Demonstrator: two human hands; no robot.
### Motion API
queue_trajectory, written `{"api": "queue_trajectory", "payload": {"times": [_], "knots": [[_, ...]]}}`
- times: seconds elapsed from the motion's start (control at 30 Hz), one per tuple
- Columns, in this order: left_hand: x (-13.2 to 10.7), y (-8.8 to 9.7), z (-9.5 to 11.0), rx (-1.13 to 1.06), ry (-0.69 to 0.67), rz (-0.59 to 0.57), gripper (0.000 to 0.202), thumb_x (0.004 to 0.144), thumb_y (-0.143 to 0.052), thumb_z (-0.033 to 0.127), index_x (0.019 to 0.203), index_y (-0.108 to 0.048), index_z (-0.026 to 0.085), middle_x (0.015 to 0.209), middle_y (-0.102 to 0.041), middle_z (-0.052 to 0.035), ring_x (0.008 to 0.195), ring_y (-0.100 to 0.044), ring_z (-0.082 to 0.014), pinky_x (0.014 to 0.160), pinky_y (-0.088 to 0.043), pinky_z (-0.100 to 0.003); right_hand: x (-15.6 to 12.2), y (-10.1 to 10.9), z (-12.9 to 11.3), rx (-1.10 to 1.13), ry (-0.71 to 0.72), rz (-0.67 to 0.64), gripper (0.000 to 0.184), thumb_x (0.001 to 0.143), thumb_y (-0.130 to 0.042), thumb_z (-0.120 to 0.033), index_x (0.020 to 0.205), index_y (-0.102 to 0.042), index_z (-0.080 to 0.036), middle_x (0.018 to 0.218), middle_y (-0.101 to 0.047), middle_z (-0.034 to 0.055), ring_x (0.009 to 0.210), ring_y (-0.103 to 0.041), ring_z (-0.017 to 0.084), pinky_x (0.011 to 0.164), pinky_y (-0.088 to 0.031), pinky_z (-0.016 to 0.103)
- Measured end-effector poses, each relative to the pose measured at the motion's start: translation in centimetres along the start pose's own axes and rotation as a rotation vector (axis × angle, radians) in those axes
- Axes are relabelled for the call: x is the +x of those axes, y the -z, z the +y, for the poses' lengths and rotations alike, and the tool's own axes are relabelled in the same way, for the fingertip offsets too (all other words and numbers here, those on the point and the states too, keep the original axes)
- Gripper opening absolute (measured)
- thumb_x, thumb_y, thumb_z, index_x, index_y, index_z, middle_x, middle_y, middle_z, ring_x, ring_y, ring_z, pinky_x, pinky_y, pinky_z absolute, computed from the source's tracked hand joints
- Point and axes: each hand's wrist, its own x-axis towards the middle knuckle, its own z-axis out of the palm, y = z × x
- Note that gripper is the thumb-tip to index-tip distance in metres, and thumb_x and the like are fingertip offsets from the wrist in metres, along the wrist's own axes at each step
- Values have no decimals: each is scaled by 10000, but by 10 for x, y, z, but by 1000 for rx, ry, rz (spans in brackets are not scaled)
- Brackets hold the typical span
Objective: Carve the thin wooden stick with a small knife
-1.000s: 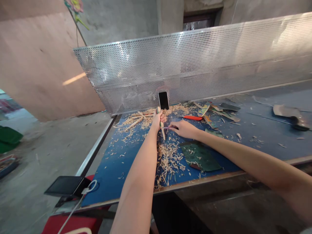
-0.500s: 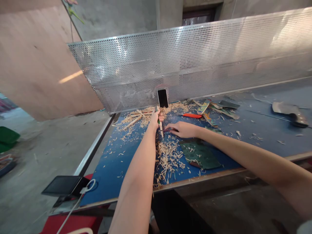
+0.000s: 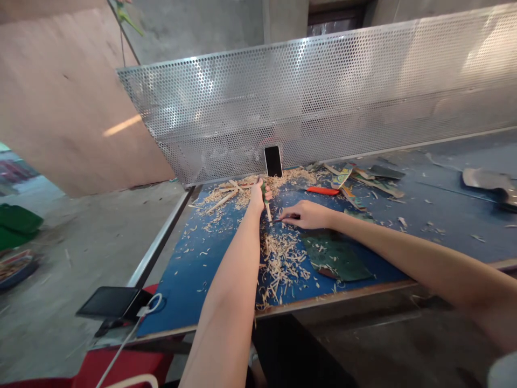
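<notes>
My left hand (image 3: 257,196) is wrapped round a narrow wooden stick (image 3: 269,212), whose pale lower end points toward me over the blue tabletop (image 3: 181,285). Something green shows at the fingers of that hand. My right hand (image 3: 307,215) is closed on a small knife (image 3: 278,220); its thin blade reaches left to the stick's lower end. Whether blade and wood touch, I cannot tell. Below both hands lies a heap of curled wood shavings (image 3: 283,261). A dark green sheet (image 3: 339,261) with shavings on it lies under my right forearm.
A phone (image 3: 273,161) leans against the perforated metal panel (image 3: 242,108). An orange-red handled tool (image 3: 322,191) lies near patterned scraps (image 3: 343,177). More sticks (image 3: 224,200) rest among shavings at the back left. A black screen (image 3: 109,303) with a white cable is at the table's left corner.
My right hand has shifted slightly toward me, and the knife blade now sits nearer the stick's tip. My left hand still grips the stick. The whole view has moved slightly.
</notes>
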Motion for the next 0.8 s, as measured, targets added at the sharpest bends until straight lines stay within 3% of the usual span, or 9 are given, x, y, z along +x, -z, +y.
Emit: {"api": "queue_trajectory", "payload": {"times": [0.23, 0.5, 0.7, 0.8], "knots": [[-4, 1, -2, 22, -105, 34, 211, 1080, -670, 427, 1135, -537, 274, 608, -424, 88, 367, -320, -70, 395, -180, -195, 0, -5, 5, 28, -5, 3, 354, 1082, -599, -441, 1206, -880, -265, 983, -872, 73, 707, -684, 192, 747, -483, 329], [-10, -3, -1, 34, -173, 18, 209, 1079, -658, 385, 1236, -559, 291, 602, -425, 91, 368, -328, -77, 395, -190, -206, 0, 1, -8, -39, -13, -128, 313, 1084, -596, -381, 1184, -867, -262, 873, -844, 45, 655, -642, 184, 695, -418, 319], [-12, -4, 2, 109, -177, 29, 285, 1040, -727, 449, 1211, -567, 287, 590, -433, 98, 381, -356, -76, 408, -222, -199, -3, -1, -9, -159, 7, -35, 342, 1112, -546, -378, 1268, -842, -310, 1103, -881, 46, 870, -767, 227, 808, -492, 341], [-12, -4, 1, 152, -191, 40, 357, 999, -784, 483, 1220, -584, 287, 588, -441, 106, 384, -369, -72, 411, -242, -193, -3, -3, -5, -172, 26, 1, 346, 1113, -541, -378, 1279, -837, -309, 1113, -881, 44, 888, -776, 227, 815, -505, 339]]}}
